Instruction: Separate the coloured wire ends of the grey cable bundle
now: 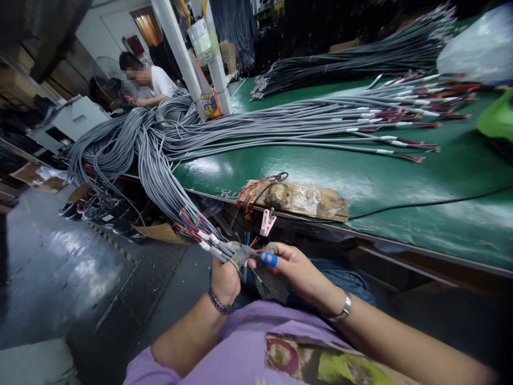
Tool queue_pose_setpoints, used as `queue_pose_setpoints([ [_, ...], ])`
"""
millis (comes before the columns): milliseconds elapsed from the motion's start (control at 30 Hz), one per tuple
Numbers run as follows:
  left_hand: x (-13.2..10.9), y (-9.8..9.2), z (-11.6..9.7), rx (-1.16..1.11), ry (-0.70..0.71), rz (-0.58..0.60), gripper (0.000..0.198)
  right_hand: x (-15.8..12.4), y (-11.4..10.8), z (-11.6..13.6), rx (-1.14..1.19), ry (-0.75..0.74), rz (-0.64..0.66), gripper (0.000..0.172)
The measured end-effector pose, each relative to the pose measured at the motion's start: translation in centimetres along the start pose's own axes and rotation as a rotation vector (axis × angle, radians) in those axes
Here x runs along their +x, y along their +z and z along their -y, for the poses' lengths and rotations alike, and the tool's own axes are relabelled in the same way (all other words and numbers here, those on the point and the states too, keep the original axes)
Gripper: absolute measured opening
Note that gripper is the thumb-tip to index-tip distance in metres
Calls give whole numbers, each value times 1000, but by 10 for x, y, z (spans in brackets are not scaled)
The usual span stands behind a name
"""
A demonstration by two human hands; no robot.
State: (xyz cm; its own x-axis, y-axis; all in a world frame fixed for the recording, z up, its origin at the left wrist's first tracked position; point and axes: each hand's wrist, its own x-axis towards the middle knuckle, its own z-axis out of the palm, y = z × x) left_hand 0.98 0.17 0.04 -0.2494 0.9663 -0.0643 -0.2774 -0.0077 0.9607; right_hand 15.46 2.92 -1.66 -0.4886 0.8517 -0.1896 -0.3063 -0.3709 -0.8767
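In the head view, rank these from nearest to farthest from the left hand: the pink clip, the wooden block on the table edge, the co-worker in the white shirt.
1. Pink clip, just above and right of the left hand.
2. Wooden block, on the green table's near edge, farther right.
3. Co-worker in the white shirt, far off, upper left.

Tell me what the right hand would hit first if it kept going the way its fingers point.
The right hand points left, toward the left hand. It would probably first meet the stripped wire ends of the grey cable bundle held there; depth is unclear.
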Motion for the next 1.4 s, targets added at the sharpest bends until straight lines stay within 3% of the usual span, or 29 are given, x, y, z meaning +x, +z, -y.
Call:
queue_pose_setpoints([
  [133, 0, 2, -11, -31, -72, 60, 26, 16, -11, 3, 213, 23, -113, 43],
  [267, 1, 7, -20, -11, -133, 155, 28, 33, -11, 15, 307, 53, -19, 45],
  [333, 4, 9, -23, 1, -152, 192, 27, 38, -8, 19, 240, -33, -24, 43],
  [433, 9, 12, -25, -3, -184, 223, 23, 39, -4, 18, 72, -215, -173, 48],
  [500, 11, 13, -23, 4, -196, 239, 21, 40, -2, 16, 78, -244, -213, 52],
  [667, 15, 13, -16, 43, -175, 270, 20, 44, 2, 18, 448, -15, -24, 48],
  [767, 17, 13, -13, 58, -179, 265, 22, 47, 2, 19, 547, 17, -41, 44],
  [967, 18, 16, -11, 90, -239, 206, 27, 48, 2, 18, 570, 16, -57, 40],
  [1200, 7, 17, -19, 103, -201, 208, 28, 39, 0, 25, 554, 50, 3, 46],
  [1400, -4, 12, -13, 122, -106, 201, 29, 36, -4, 26, 500, 40, -15, 27],
])
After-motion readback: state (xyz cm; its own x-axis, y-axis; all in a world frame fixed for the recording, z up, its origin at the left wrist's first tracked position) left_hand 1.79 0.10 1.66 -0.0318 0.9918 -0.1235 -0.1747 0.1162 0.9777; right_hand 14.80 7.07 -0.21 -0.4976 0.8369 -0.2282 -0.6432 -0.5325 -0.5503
